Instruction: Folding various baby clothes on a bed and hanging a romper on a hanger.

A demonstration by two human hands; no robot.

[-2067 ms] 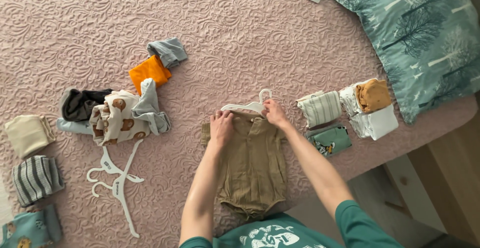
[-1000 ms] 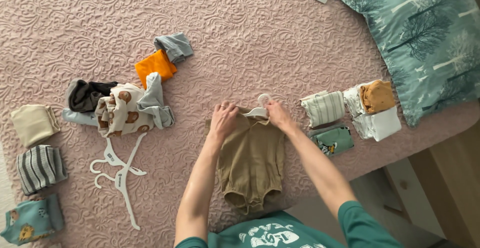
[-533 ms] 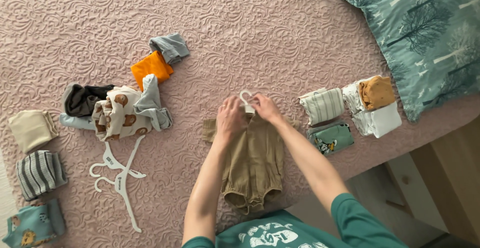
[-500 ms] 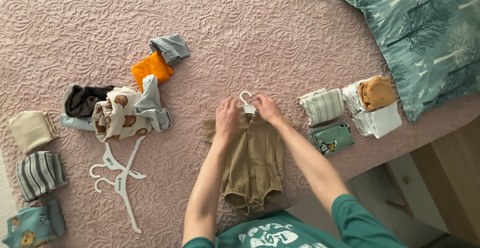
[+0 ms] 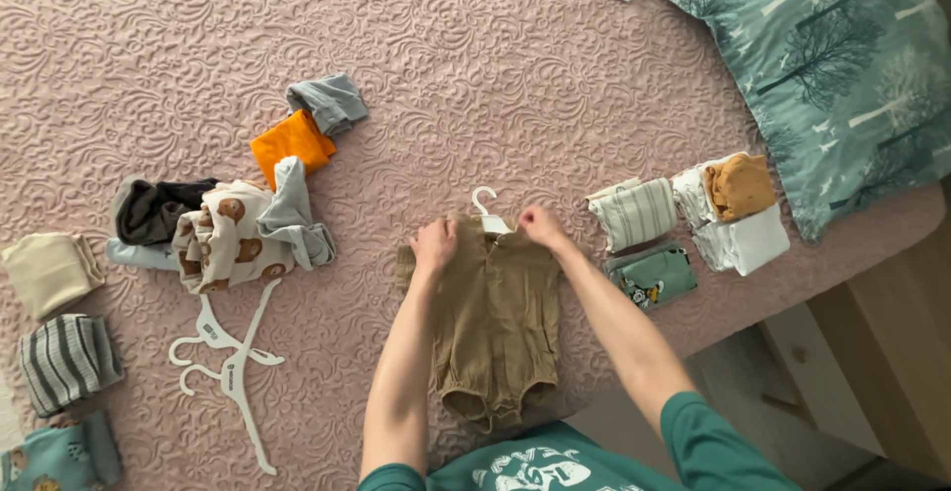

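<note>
Our left hand [image 5: 434, 242] pinches the left shoulder of a tan baby bodysuit [image 5: 495, 323], fingers closed on the cloth, and our right hand [image 5: 540, 224] grips the right shoulder the same way. The bodysuit lies flat on the pink quilted bed [image 5: 475, 75], near its front edge, its snap end toward us. A small white hanger [image 5: 487, 210] sits in the neck opening, its hook poking out between our two hands.

Just right of our right hand we see folded pieces: a striped one [image 5: 634, 214], a green printed one [image 5: 654, 276] below it, then a white stack topped with a mustard piece [image 5: 738, 186]. A teal pillow with a tree pattern [image 5: 832, 65] lies beyond.

To the left, well apart, is a loose heap with a bear-print garment [image 5: 223, 243], an orange piece [image 5: 290, 141] and a grey one [image 5: 329, 102]. Two white hangers [image 5: 230, 367] lie crossed below it, and further folded clothes [image 5: 64, 362] rest at the bed's far left.
</note>
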